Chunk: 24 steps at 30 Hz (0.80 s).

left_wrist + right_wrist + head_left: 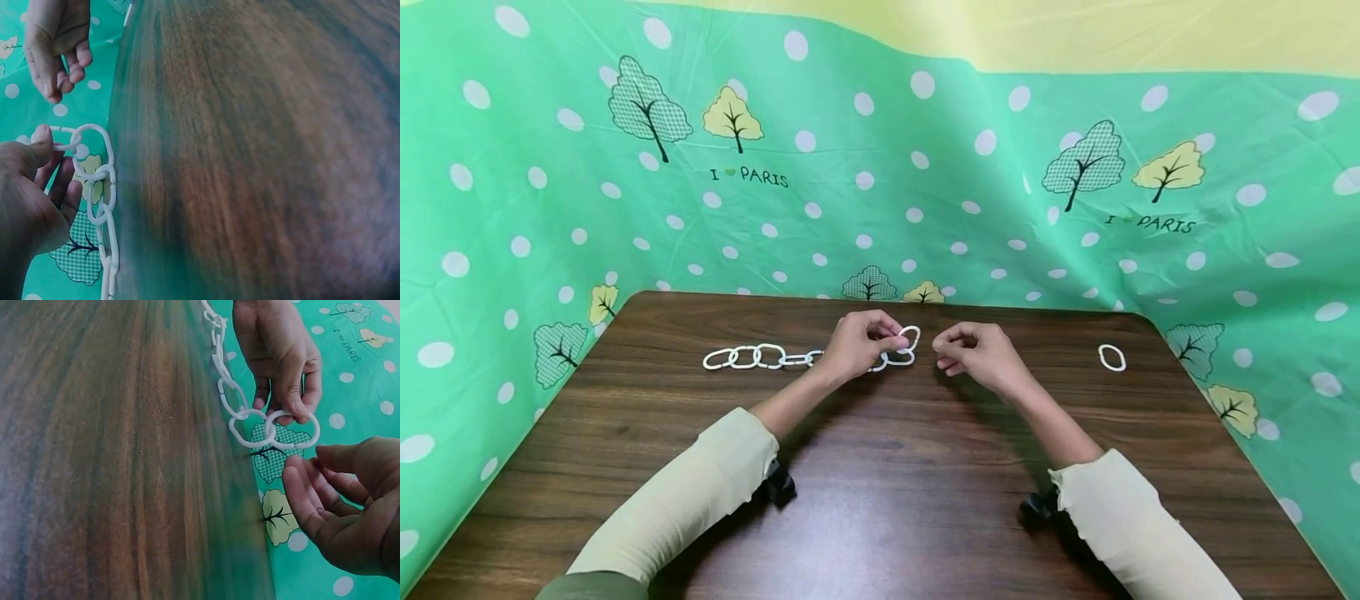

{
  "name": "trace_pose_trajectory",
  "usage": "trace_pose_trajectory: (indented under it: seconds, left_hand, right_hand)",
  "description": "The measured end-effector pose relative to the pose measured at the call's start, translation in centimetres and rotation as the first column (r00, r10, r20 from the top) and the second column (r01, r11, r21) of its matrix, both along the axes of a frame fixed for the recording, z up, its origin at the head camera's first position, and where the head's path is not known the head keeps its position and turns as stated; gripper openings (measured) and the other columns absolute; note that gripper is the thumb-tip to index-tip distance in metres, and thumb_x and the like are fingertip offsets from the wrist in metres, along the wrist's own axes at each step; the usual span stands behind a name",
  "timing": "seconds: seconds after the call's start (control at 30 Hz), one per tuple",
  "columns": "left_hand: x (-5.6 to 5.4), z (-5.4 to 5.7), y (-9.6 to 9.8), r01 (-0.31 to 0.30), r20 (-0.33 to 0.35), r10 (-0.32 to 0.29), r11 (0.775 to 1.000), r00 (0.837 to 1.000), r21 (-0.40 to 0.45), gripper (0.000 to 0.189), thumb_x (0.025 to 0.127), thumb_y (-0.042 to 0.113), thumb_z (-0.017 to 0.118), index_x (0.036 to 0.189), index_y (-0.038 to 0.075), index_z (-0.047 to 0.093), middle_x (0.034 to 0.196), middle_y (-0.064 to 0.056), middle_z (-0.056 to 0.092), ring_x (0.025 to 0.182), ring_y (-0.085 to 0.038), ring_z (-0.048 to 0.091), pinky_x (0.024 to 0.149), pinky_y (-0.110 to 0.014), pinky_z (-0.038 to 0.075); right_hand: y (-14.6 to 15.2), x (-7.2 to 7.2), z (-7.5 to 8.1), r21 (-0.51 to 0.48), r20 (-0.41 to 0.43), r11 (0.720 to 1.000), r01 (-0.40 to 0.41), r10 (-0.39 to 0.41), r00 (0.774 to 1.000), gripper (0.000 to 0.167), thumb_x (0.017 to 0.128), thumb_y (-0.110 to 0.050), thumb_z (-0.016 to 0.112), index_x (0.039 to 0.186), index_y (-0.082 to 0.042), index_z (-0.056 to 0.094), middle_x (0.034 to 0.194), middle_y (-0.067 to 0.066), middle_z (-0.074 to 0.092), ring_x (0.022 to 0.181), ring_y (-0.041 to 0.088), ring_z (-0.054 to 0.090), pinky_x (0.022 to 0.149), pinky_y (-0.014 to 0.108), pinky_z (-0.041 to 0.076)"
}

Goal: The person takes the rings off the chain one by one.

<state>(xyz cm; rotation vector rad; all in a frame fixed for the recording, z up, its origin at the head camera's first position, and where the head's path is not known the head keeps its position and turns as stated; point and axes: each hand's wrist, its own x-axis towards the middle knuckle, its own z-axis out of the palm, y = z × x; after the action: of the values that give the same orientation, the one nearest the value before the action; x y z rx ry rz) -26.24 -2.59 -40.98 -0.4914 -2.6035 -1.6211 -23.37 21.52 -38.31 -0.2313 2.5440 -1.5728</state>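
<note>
My left hand [859, 343] pinches the end link [317, 429] of a white plastic chain between thumb and fingers, holding it up at the far middle of the table. The chain [796, 360] trails left from there along the tabletop, its links hooked one through another. Part of it is hidden behind the left hand and wrist. Just right of the held link is my right hand [981, 354], its fingers loosely bent and nothing between them. In the right wrist view its fingertips [292, 464] are close below that link, with a gap between.
A single loose white link [1102, 357] lies on the dark wooden table [895, 492] at the far right. Behind the table hangs a green dotted cloth [850, 225] with printed trees. Dark wrist straps [778, 485] show at both pale sleeves.
</note>
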Motion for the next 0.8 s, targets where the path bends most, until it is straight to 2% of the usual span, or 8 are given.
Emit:
trace_pose_trajectory:
  seconds: [0.13,0.27,0.47,0.57,0.8]
  left_hand:
    - [0.0,0.1,0.1,0.002,0.008,-0.002,1.000,1.000,-0.002,0.015,0.097,0.017,0.091,0.106,0.007,0.084,0.099,-0.009,0.086,0.087,-0.011,0.073,0.078,-0.023,0.053]
    - [0.1,0.2,0.1,0.010,0.005,-0.010,1.000,1.000,-0.004,0.015,0.096,0.017,0.091,0.106,0.007,0.085,0.098,-0.009,0.086,0.086,-0.009,0.074,0.078,-0.022,0.053]
    - [0.3,0.1,0.2,0.028,-0.011,-0.028,1.000,1.000,0.002,0.016,0.095,0.016,0.092,0.106,0.006,0.086,0.097,-0.009,0.087,0.084,-0.005,0.072,0.078,-0.021,0.054]
    - [0.3,0.1,0.3,0.035,-0.021,-0.035,0.999,0.999,0.001,0.015,0.095,0.016,0.092,0.105,0.006,0.086,0.096,-0.009,0.087,0.082,-0.003,0.071,0.077,-0.021,0.054]
    - [0.2,0.2,0.4,0.052,-0.024,-0.052,0.999,0.998,-0.006,0.013,0.096,0.016,0.091,0.104,0.006,0.087,0.096,-0.009,0.087,0.082,-0.004,0.070,0.077,-0.020,0.053]
  right_hand:
    - [-0.4,-0.4,0.1,0.009,-0.063,1.000,-0.020,0.020,0.998,0.025,0.109,-0.013,0.076,0.125,0.007,0.078,0.112,0.032,0.080,0.094,0.031,0.083,0.083,0.039,0.070]
    - [-0.8,-0.7,0.6,0.043,-0.104,0.999,-0.031,0.036,0.994,0.024,0.108,-0.016,0.080,0.124,0.001,0.081,0.112,0.028,0.082,0.100,0.044,0.080,0.089,0.050,0.069]
    - [-1.3,-1.2,0.6,0.099,-0.144,0.994,-0.055,0.069,0.987,0.025,0.106,-0.021,0.082,0.125,-0.005,0.084,0.113,0.018,0.086,0.100,0.045,0.081,0.091,0.059,0.067]
    - [-1.4,-1.5,0.6,0.124,-0.150,0.989,-0.075,0.093,0.984,0.025,0.107,-0.022,0.081,0.126,-0.006,0.084,0.114,0.017,0.086,0.101,0.044,0.081,0.091,0.058,0.067]
    - [-1.3,-1.9,0.5,0.201,-0.176,0.974,-0.108,0.145,0.974,0.018,0.106,-0.019,0.082,0.120,-0.010,0.086,0.110,0.012,0.085,0.097,0.040,0.080,0.079,0.034,0.061]
